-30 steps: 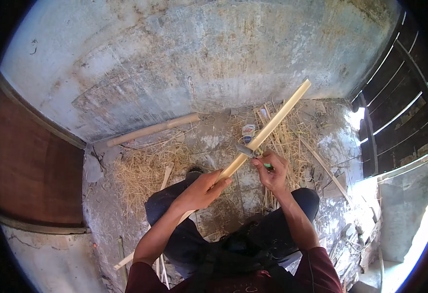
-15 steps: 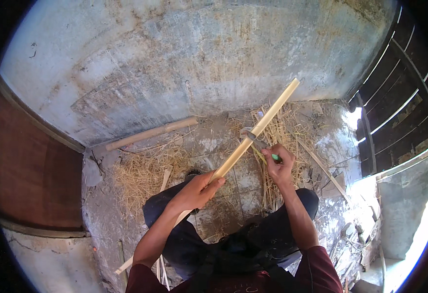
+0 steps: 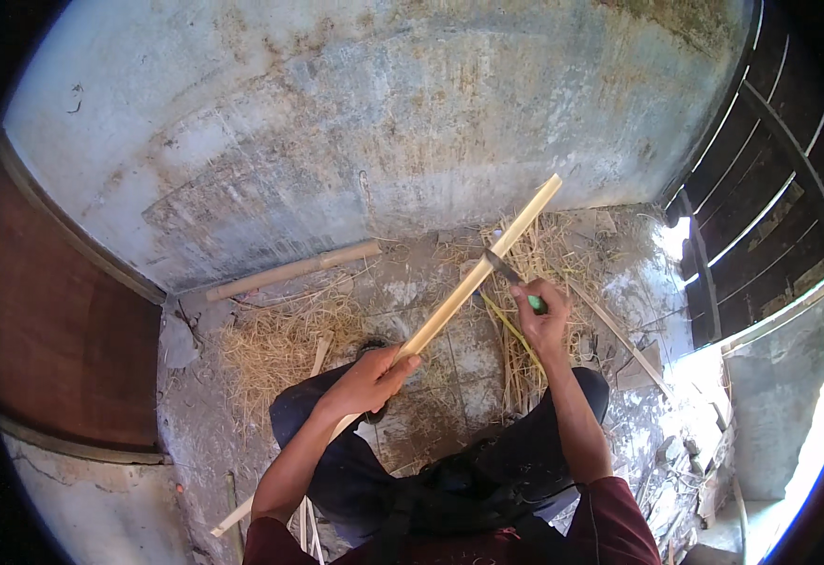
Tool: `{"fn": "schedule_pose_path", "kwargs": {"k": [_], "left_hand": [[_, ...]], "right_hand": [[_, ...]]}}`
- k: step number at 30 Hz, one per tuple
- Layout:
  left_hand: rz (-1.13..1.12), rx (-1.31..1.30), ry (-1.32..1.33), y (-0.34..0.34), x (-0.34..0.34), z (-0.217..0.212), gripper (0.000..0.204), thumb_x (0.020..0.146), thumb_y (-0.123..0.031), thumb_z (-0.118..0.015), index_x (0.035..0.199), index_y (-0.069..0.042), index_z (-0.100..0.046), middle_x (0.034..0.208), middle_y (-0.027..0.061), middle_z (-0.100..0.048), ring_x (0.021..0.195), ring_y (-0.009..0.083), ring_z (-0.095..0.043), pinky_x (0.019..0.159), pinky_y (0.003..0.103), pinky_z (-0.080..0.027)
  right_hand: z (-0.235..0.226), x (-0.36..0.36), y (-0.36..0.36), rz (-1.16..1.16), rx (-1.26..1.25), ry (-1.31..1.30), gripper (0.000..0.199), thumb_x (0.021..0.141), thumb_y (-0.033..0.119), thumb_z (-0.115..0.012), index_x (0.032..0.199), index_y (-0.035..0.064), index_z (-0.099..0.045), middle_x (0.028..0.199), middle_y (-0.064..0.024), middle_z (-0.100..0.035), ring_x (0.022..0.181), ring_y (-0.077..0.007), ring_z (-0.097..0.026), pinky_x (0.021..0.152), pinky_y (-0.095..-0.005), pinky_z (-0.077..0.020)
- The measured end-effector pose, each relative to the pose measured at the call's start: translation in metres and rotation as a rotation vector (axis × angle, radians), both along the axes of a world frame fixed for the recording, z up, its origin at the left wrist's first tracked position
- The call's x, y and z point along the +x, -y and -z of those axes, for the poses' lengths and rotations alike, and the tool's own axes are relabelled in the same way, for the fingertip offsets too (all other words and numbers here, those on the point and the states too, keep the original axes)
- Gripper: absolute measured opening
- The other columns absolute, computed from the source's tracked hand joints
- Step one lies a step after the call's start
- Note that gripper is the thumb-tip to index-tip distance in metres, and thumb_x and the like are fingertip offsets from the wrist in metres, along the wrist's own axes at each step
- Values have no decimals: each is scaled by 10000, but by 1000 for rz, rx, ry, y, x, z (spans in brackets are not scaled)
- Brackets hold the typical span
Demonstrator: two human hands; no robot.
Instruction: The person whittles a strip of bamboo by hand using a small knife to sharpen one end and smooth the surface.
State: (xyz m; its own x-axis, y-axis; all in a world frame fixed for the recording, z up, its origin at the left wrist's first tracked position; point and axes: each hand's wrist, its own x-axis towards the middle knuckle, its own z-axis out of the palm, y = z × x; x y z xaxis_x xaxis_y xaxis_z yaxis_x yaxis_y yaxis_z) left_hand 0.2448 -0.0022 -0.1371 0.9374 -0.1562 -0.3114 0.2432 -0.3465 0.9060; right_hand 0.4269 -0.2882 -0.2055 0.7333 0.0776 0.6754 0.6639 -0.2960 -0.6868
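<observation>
A long pale strip, which looks like split bamboo [image 3: 456, 299], slants from my lap up toward the wall. My left hand [image 3: 371, 379] is wrapped around it low down, and its lower end comes out beside my left forearm. In my right hand [image 3: 542, 315] is a knife [image 3: 504, 268], its green handle showing between the fingers. The dark blade lies across the strip above the middle, touching it. A thin yellow-green sliver [image 3: 512, 330] hangs below the blade next to my right hand.
Heaps of straw-like shavings [image 3: 280, 334] lie on the dirty tiled floor to the left and under the strip's far end. A bamboo pole [image 3: 294, 270] rests along the stained wall [image 3: 355, 122]. Thin sticks [image 3: 624, 339] and rubble [image 3: 685, 461] lie to the right.
The strip's far end has dropped slightly and shifted left. The knife remains across it, its blade now showing more plainly. The yellow-green sliver hangs longer in view. Both hands keep their hold.
</observation>
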Motion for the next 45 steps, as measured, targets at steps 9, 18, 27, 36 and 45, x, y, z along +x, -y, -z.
{"fn": "schedule_pose_path", "kwargs": {"k": [9,18,27,36,45], "left_hand": [[20,-5,9,15,-31,-22,344,1153,-343,-526,953,-63,-530,628,-38,-479,455,59,-477,417,283,-380],[78,69,-11,20,-79,-43,332,1147,-359,-543,1000,-64,-572,643,-55,-446,515,40,-435,461,283,-353],[-100,125,24,25,-68,-20,336,1146,-363,-536,1030,-49,-567,633,-35,-456,449,70,-462,422,295,-390],[-33,402,215,56,-56,6,369,1124,-346,-563,1103,17,-628,629,167,-575,499,320,-560,539,448,-446],[65,507,183,70,-47,16,449,1107,-408,-573,1163,35,-616,724,263,-664,714,480,-690,616,561,-479]], "right_hand": [[-2,7,20,52,99,40,269,947,73,-798,763,8,-611,655,-36,-566,613,-125,-482,571,-325,-412],[11,24,71,117,429,-259,234,1049,165,-707,885,72,-570,699,34,-487,621,-56,-374,580,-265,-322],[6,5,70,-298,792,-850,511,1092,426,-605,1408,29,-551,774,31,-483,509,-43,-340,474,-237,-270],[-8,-15,49,-471,715,-877,538,1094,390,-631,1511,60,-550,1136,-89,-747,517,-20,-315,467,-205,-270],[17,-8,53,-527,920,-926,241,1072,315,-693,1218,128,-650,959,-12,-682,517,-20,-348,449,-213,-259]]}}
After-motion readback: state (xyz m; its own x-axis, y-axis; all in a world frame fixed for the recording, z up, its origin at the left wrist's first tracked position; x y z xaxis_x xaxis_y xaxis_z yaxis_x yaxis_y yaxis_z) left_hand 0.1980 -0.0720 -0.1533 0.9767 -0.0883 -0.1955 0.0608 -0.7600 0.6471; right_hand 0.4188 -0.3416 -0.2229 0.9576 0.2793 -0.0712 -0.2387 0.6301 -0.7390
